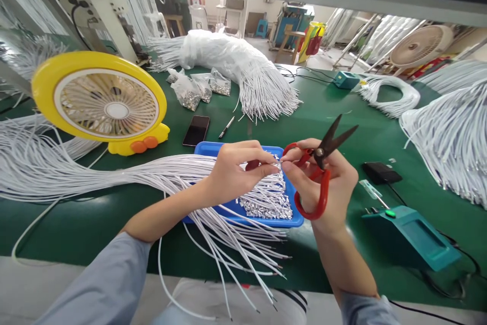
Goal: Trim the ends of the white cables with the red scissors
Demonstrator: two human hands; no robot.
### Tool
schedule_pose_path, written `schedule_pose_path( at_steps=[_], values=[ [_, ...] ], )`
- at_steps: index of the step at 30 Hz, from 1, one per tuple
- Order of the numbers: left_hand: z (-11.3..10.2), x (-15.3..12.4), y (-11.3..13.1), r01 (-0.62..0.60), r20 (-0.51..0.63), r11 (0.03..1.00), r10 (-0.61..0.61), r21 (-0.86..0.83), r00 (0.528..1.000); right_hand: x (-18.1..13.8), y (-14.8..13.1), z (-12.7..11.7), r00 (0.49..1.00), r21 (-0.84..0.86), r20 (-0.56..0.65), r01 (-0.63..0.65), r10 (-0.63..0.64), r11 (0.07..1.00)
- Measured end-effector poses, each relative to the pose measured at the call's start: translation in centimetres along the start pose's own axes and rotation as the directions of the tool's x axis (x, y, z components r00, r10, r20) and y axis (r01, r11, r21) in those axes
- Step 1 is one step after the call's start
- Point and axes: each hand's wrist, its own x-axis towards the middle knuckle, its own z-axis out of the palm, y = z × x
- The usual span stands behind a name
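My right hand (pixel 329 183) has red-handled scissors (pixel 321 152) hooked in it, their dark blades apart and pointing up and away. Its thumb and a fingertip pinch close to my left fingertips. My left hand (pixel 239 170) is closed in a pinch over the tray; what lies between its fingers is too small to make out. Beneath both hands is a blue tray (pixel 207 148) with many small shiny metal terminals (pixel 262 209). A bundle of white wires (pixel 152 175) runs from the left across the tray, loose ends hanging over the table's front edge.
A yellow fan (pixel 101 102) stands at left. Behind the tray lie a phone (pixel 196 130), a pen (pixel 227 127), bags of metal parts (pixel 186 93) and a wrapped wire bundle (pixel 232 61). At right are a teal device (pixel 413 233), a black box (pixel 381 172) and more wires (pixel 449 132).
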Motion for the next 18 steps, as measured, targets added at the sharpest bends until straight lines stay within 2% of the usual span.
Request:
schedule_pose_path(
  at_steps=[6, 10, 12, 18],
  values=[
    [-0.3, -0.2, -0.7, -0.035, -0.047, 0.996, 0.039, 0.08, 0.998, 0.1, 0.5, 0.3, 0.998, -0.045, 0.026, -0.054, 0.055, 0.998],
    [-0.9, -0.8, -2.0, -0.055, 0.02, 0.983, 0.052, 0.178, 0.998, 0.3, 1.3, 0.8, 0.992, -0.051, 0.055, -0.111, 0.114, 0.992],
    [-1.2, -1.0, -2.5, -0.047, 0.046, 0.984, 0.04, 0.171, 0.998, 0.3, 1.6, 1.1, 0.989, -0.047, 0.07, -0.129, 0.132, 0.991],
    [-1.8, -0.8, -2.6, -0.046, 0.028, 0.992, 0.043, 0.12, 0.999, 0.0, 1.7, 1.5, 0.986, -0.06, 0.088, -0.135, 0.14, 0.989]
  ],
)
